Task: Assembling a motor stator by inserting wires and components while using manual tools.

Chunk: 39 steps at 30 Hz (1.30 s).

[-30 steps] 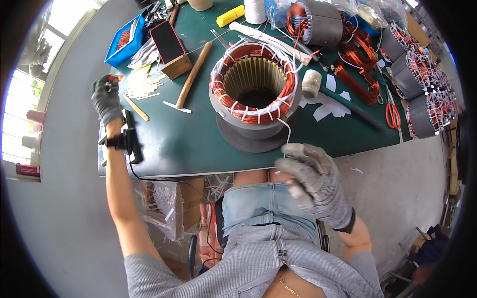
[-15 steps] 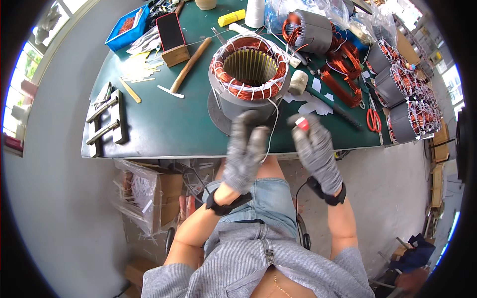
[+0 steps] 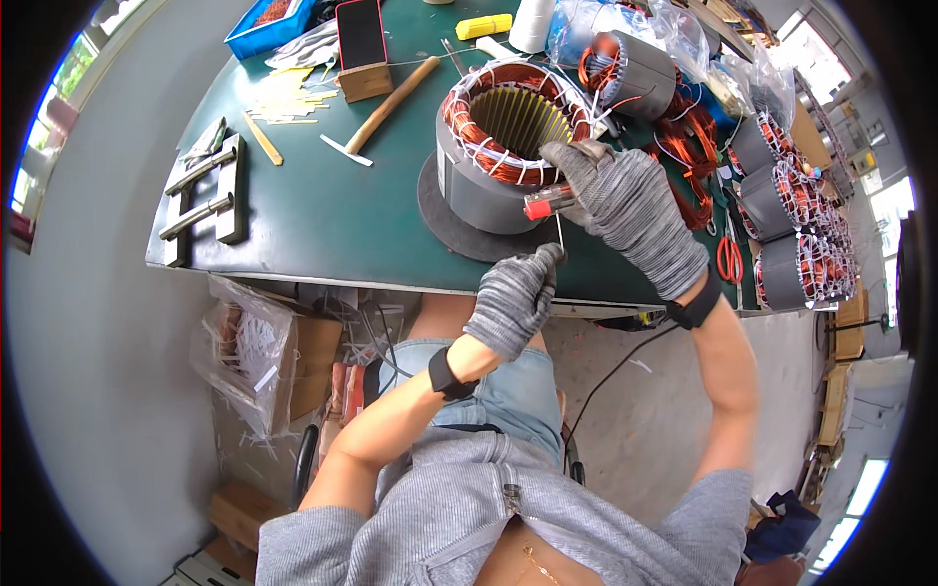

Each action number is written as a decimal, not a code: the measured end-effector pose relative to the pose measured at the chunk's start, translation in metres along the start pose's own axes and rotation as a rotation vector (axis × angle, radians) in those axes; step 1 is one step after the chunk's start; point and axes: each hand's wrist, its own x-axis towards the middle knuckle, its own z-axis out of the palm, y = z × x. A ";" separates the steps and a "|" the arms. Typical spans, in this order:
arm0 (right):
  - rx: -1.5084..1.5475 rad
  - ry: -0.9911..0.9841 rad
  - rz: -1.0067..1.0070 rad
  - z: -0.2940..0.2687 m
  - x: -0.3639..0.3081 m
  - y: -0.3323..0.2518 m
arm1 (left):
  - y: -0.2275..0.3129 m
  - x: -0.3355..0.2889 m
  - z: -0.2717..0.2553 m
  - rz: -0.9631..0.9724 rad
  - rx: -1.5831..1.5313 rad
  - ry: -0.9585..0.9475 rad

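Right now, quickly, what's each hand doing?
Left hand: closed, pinching the white cord.
Right hand: closed around a small red-ended tool.

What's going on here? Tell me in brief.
A person in grey knit gloves is working on a copper-wound motor stator, standing upright on a round grey base. The left hand grips a white cord in front of it. The right hand, beside the coil ring, holds a small red-ended tool whose exact kind isn't clear.
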 end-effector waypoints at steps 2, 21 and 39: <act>-0.130 0.000 -0.084 -0.004 0.006 0.002 | 0.002 -0.006 0.001 0.031 -0.086 0.045; 0.047 -0.416 0.006 -0.013 0.032 -0.010 | 0.022 0.014 0.007 -0.039 0.389 -0.193; 0.370 0.041 0.347 0.020 -0.019 -0.012 | 0.059 -0.007 -0.029 0.185 0.059 0.073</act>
